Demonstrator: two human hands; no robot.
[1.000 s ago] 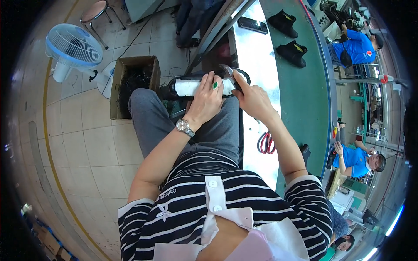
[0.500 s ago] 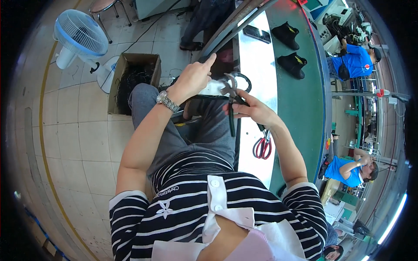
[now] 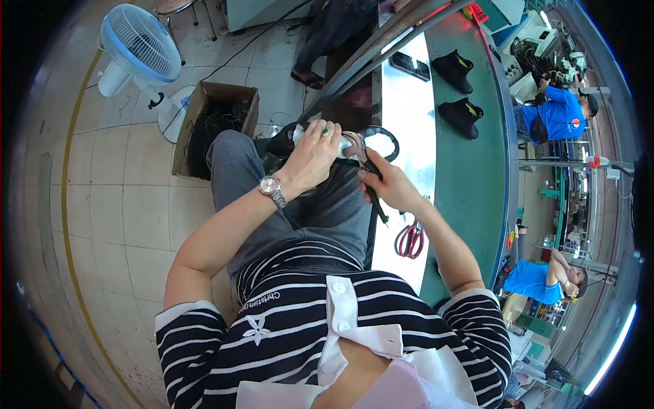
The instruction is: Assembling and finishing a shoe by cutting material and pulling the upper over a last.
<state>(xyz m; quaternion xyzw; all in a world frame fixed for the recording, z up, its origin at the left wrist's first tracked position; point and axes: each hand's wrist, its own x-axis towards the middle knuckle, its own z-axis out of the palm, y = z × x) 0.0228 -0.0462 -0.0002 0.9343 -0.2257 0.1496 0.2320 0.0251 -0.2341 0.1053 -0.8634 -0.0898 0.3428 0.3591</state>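
My left hand (image 3: 313, 157), with a ring and a wristwatch, is closed over a black shoe upper with white inside (image 3: 281, 143), above my knees. Its black looped edge around a white area shows to the right of the hand. My right hand (image 3: 394, 183) grips pincer-like pliers (image 3: 374, 178) by their dark handles. The metal jaws lie against the black-and-white piece, just right of my left fingers. My left hand hides much of the piece, so its exact shape and what sits between the jaws cannot be made out.
Red-handled scissors (image 3: 409, 240) and a phone (image 3: 410, 66) lie on the metal ledge (image 3: 415, 123). Two black shoes (image 3: 461, 117) stand on the green belt (image 3: 477, 177). A cardboard box (image 3: 178, 153) of black scraps and a fan (image 3: 141, 42) stand left. Several people are nearby.
My left hand has gone from pointing a finger to closing over the black-and-white piece. The pliers have tilted and come down from above it onto it.
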